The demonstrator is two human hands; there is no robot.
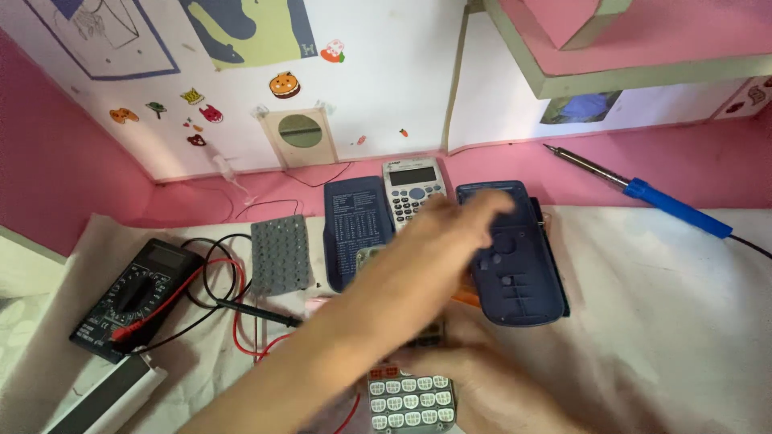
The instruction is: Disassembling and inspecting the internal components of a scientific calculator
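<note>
Keypad (412,402) rests under my right hand (474,378) to stay steady — grip unclear; my left hand (462,229) reaches, fingers spread and empty, over the blue back cover (515,265).

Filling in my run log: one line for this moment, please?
left hand: reaching over dark blue calculator back shell | right hand: on keypad panel | multimeter: left on cloth

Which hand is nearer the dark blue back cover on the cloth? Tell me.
Left. The left hand reaches across, its fingertips blurred at the edge of the dark blue back cover. The right hand sits lower, at the keypad panel.
</note>
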